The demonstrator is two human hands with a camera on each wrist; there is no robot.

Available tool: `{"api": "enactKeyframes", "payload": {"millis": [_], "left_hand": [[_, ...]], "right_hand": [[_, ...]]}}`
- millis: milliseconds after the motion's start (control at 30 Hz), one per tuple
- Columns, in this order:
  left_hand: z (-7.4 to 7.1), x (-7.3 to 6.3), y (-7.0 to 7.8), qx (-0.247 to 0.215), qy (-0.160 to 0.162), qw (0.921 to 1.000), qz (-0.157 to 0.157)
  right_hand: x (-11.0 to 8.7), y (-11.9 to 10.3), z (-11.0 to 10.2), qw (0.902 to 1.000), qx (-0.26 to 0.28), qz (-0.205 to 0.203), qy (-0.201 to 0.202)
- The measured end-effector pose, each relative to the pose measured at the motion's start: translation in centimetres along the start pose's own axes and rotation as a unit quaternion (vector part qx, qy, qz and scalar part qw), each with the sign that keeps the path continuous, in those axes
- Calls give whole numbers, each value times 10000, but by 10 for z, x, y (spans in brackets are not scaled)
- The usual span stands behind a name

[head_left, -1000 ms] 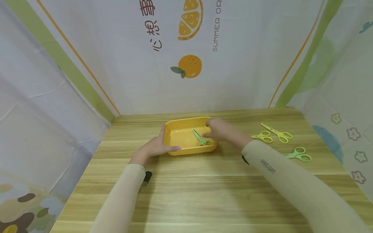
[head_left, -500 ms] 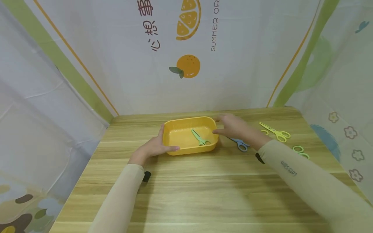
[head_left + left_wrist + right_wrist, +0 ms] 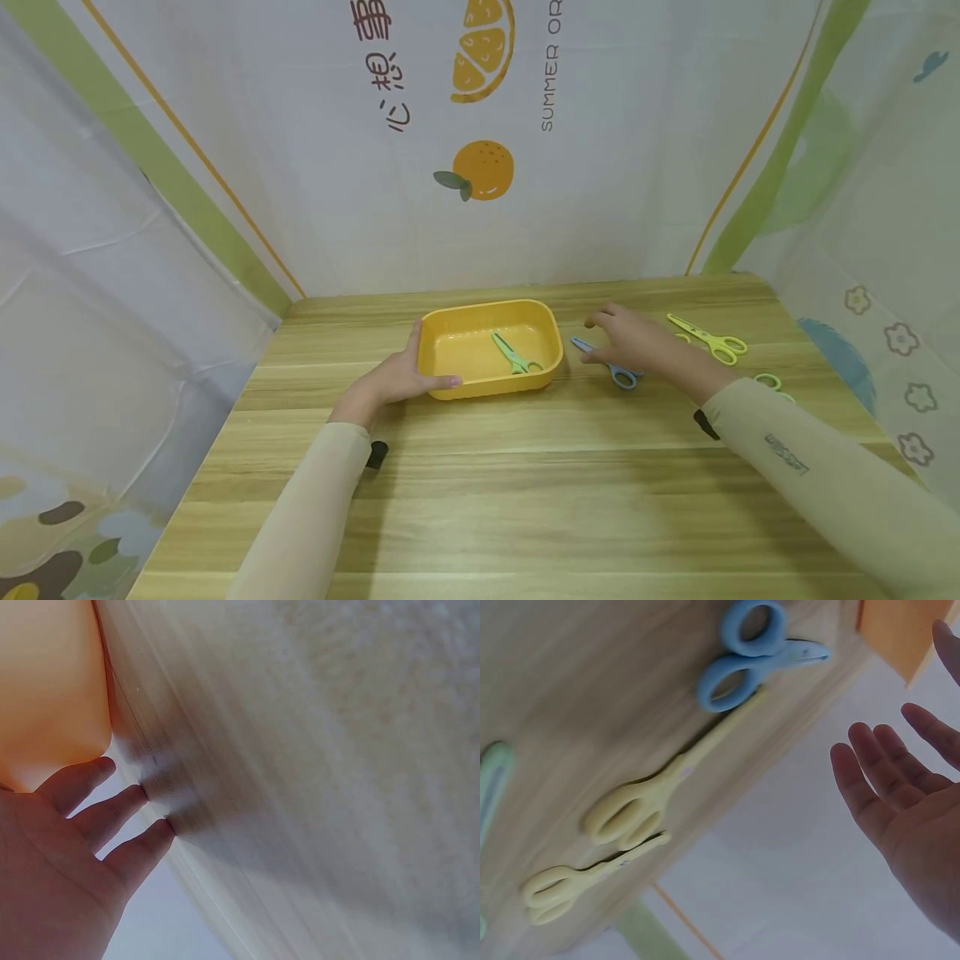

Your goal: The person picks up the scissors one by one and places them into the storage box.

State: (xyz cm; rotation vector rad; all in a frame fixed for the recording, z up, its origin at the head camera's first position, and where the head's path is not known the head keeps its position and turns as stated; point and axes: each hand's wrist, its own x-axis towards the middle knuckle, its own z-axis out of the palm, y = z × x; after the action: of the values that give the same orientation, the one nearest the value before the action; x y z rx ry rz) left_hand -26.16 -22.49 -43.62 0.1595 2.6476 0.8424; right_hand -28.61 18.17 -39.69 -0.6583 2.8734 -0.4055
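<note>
My left hand (image 3: 393,377) holds the left end of a yellow plastic tray (image 3: 506,384), thumb on its front side and fingers along the left wall. Inside the tray lies a pair of light green scissors (image 3: 512,353). In the left wrist view the fingertips (image 3: 103,769) reach down by the tray's wall. My right hand (image 3: 641,342) is over a pair of blue scissors (image 3: 622,377), fingers spread and holding nothing. The right wrist view shows the blue scissors (image 3: 759,664) on the table, handles side by side, close to a pair of yellow scissors (image 3: 664,781).
More yellow scissors (image 3: 708,337) lie at the right of the wooden table (image 3: 487,492). Green scissors (image 3: 768,381) are partly hidden by the right forearm. A white printed curtain (image 3: 615,192) stands behind the table's far edge.
My right hand has left the tray and moved right, over the blue scissors. The green scissors stay in the tray. The left hand keeps its place on the tray.
</note>
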Motion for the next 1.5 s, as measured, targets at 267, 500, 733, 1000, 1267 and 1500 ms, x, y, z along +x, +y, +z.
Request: {"api": "enactKeyframes", "payload": {"millis": [267,500,733,1000,1267,1500], "left_hand": [[1,-2,0,-66,-51,10000,-26],[2,-2,0,-46,-54,10000,15],[2,-2,1,-64,-22,10000,29],[2,-3,0,-168,-48,9998,33],[-1,-4,1,-138,-103,9998,55],[-3,-1,1,-123,-160,9997,116]], "right_hand": [[-13,18,9,9999,130,18,-94],[-24,36,21,9992,-83,77,-392],[-35,52,27,9988,51,220,-439],[-39,58,33,9984,315,158,-441],[-35,61,37,9979,493,112,-410],[-34,65,41,9983,494,87,-306]]}}
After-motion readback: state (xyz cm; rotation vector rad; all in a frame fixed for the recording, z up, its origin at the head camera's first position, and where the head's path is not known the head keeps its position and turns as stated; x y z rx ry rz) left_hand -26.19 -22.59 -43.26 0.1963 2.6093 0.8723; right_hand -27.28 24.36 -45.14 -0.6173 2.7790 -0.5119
